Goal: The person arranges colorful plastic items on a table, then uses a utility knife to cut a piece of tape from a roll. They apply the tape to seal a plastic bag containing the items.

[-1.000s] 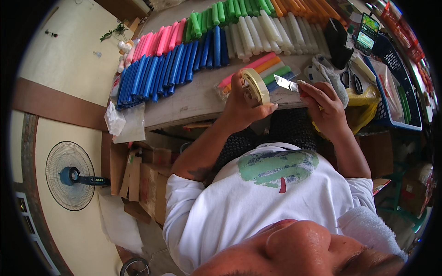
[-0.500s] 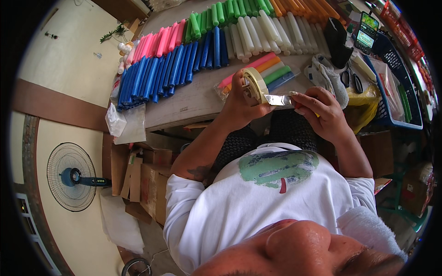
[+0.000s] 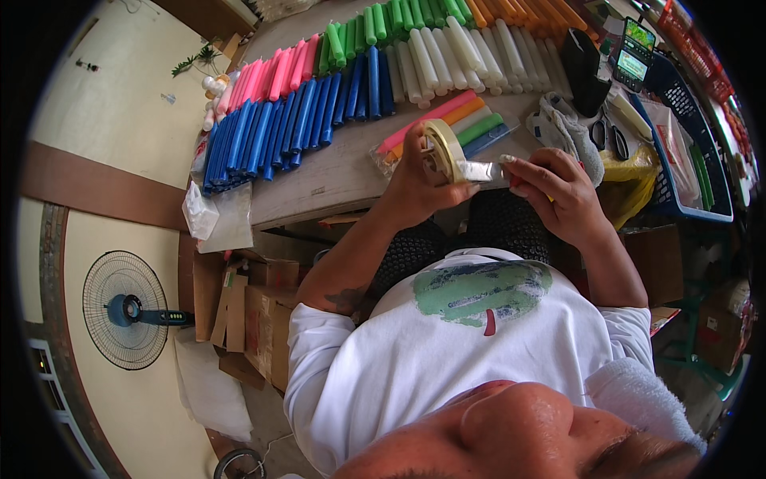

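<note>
My left hand [image 3: 413, 185] is closed around a roll of pale yellowish tape [image 3: 448, 144], held upright above the table's near edge. A short shiny strip of clear tape [image 3: 480, 172] spans from the roll to my right hand [image 3: 565, 193], whose thumb and fingertips pinch its end. Bits of red and yellow show among the right fingers; what they belong to is mostly hidden. Just beyond the roll lies a clear plastic pack of candles [image 3: 471, 128] in pink, orange, green, blue and a pale colour. The roll and left hand cover part of it.
Rows of blue candles [image 3: 299, 120], pink candles [image 3: 275, 73], green candles [image 3: 371, 25], white candles [image 3: 439, 60] and orange candles [image 3: 531, 14] fill the table's far side. Scissors [image 3: 610, 137], a grey cloth [image 3: 562, 120], a yellow plastic bag [image 3: 630, 188] and a blue basket [image 3: 686, 209] lie right.
The roll and strip have turned slightly, and the strip catches the light differently. My hands stay almost in place, both still holding the tape.
</note>
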A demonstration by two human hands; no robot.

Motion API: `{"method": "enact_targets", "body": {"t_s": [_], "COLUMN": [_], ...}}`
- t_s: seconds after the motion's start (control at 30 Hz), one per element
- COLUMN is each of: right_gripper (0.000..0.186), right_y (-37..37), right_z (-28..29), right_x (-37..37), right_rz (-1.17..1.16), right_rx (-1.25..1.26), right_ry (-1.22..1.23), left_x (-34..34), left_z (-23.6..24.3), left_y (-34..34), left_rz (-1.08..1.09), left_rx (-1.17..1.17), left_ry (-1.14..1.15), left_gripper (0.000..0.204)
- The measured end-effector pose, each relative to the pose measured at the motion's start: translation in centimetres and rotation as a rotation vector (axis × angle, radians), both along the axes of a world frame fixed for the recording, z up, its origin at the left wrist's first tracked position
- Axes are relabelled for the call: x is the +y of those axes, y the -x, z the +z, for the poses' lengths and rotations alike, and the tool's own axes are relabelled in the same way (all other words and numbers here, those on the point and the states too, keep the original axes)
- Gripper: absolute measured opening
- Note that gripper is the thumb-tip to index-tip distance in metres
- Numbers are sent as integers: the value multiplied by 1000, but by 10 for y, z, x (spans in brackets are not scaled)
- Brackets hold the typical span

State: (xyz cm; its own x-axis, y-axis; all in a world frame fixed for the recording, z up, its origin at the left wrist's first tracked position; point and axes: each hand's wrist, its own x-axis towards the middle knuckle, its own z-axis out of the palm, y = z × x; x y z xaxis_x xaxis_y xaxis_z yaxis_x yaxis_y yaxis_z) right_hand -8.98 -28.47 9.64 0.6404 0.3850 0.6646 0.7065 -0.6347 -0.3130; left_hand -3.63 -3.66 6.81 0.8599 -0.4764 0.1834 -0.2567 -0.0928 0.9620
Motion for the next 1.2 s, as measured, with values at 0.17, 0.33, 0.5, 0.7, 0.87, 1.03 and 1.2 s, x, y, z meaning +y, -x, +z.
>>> {"method": "enact_targets", "body": {"t_s": [0.17, 0.33, 0.5, 0.7, 0.87, 1.03, 1.2], "right_gripper": [37, 36, 36, 36, 34, 34, 34], "right_y": [-1, 4, 6, 4, 5, 7, 7], "right_z": [3, 2, 5, 2, 4, 8, 8], "right_x": [-3, 1, 7, 9, 9, 8, 7], "right_rz": [-14, 105, 99, 64, 59, 35, 29], "right_rx": [14, 27, 19, 36, 45, 26, 16], "right_ry": [4, -66, -14, -30, -20, 8, 23], "left_x": [-4, -1, -2, -3, -5, -4, -4], "left_z": [3, -1, -3, -5, -3, -1, -1], "left_y": [8, -2, 1, -1, 3, 4, 3], "left_rz": [-30, -34, -63, -21, 46, 11, 1], "left_rx": [15, -29, 56, -10, 85, 83, 79], "left_ry": [-23, -137, -33, -70, -18, 21, 22], "left_gripper": [99, 102, 102, 104, 98, 97, 97]}}
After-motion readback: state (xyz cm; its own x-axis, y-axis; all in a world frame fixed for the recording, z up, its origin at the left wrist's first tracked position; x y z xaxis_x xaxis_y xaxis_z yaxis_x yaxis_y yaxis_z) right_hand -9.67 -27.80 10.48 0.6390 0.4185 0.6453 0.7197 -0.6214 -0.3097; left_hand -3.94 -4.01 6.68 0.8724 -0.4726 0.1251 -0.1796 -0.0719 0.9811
